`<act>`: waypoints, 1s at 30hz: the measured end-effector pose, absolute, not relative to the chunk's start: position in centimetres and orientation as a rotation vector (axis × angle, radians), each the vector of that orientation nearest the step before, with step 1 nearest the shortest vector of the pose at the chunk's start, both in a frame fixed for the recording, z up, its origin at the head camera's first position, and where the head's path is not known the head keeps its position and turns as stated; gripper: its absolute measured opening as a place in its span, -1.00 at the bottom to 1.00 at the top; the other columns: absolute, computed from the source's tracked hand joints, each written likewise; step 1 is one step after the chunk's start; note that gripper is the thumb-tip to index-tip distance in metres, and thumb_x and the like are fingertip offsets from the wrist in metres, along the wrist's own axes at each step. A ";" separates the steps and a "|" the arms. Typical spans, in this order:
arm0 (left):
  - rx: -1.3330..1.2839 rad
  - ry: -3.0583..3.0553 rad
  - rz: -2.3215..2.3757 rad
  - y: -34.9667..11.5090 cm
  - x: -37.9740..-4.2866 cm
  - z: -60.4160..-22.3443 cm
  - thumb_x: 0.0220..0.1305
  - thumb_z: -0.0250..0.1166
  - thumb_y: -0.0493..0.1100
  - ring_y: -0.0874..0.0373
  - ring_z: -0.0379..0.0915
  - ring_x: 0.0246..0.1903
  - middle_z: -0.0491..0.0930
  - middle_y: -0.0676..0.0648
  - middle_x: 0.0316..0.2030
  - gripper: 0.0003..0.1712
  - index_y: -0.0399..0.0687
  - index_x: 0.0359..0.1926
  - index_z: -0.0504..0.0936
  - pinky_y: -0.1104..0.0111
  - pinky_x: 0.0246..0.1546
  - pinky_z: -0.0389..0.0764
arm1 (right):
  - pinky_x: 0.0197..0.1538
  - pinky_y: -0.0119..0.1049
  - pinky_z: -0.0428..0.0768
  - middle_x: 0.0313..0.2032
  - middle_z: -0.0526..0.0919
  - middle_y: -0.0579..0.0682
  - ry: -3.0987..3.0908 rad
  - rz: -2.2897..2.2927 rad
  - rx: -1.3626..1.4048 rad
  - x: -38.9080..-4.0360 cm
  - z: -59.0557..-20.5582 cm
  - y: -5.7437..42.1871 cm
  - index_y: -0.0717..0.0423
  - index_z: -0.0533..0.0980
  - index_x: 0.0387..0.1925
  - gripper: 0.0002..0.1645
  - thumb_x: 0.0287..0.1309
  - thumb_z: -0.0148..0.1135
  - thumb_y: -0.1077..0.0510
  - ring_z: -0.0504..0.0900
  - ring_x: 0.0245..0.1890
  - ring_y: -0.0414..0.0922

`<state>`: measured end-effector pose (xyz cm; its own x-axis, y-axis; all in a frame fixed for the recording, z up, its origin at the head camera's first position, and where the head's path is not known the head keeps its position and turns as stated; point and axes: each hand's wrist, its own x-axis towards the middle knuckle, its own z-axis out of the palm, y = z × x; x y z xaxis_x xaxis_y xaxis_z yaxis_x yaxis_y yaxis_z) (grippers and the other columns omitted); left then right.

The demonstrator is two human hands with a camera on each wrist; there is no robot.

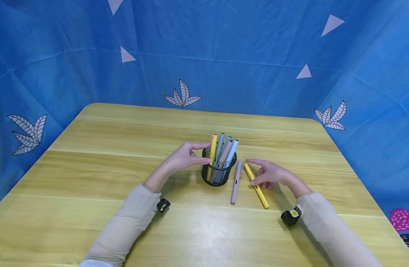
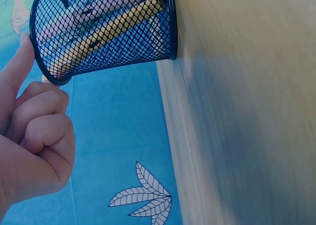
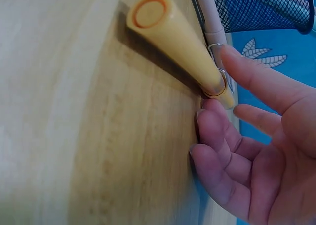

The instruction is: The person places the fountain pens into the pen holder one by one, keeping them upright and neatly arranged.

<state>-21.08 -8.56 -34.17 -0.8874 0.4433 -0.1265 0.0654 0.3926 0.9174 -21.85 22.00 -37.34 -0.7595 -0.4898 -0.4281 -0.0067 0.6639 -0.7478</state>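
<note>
A black mesh pen holder [image 1: 218, 178] stands upright with several pens in it, among them a yellow pen [image 1: 213, 148] at its left. My left hand [image 1: 185, 157] holds the holder's rim from the left between thumb and index finger, the other fingers folded. Right of the holder a mauve pen [image 1: 236, 182] and a second yellow pen [image 1: 257, 187] lie on the table. My right hand [image 1: 269, 173] is over that yellow pen, thumb across it near the clip and index finger stretched past its upper end. In the right wrist view the bent fingertips [image 3: 212, 123] are right beside the pen.
The wooden table [image 1: 91, 218] has rounded far corners. Behind it hangs a blue cloth [image 1: 244, 40] with white triangles and leaf prints. A small black camera is strapped at each wrist, the left one [image 1: 163, 205] and the right one [image 1: 290, 217] both close over the tabletop.
</note>
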 end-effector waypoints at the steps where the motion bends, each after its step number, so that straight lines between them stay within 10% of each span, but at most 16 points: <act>1: 0.443 2.306 1.493 -8.5 -21.1 -34.2 0.08 0.31 -0.09 0.27 -0.08 -0.84 0.03 0.13 -0.83 -0.35 0.09 0.23 0.34 0.48 -0.78 0.08 | -0.64 -0.33 0.45 -0.68 0.47 0.02 2.255 -1.005 -0.378 -21.9 -37.4 22.0 0.20 -0.05 0.34 0.01 -0.04 0.32 0.19 0.44 -0.73 -0.16; 30: 0.427 2.280 1.494 -8.5 -21.0 -34.1 0.09 0.30 -0.12 0.26 -0.11 -0.85 0.00 0.13 -0.87 -0.34 0.11 0.24 0.31 0.46 -0.79 0.04 | -0.55 -0.20 0.57 -0.51 0.49 0.16 2.156 -1.148 -0.215 -22.2 -37.5 21.8 0.15 -0.03 0.31 -0.06 -0.05 0.25 0.35 0.53 -0.69 -0.11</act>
<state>-21.03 -8.49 -34.05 -0.8817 0.4483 -0.1470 0.0443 0.3890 0.9202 -22.20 21.77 -37.50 -0.7580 -0.4342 -0.4868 0.1612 0.5984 -0.7848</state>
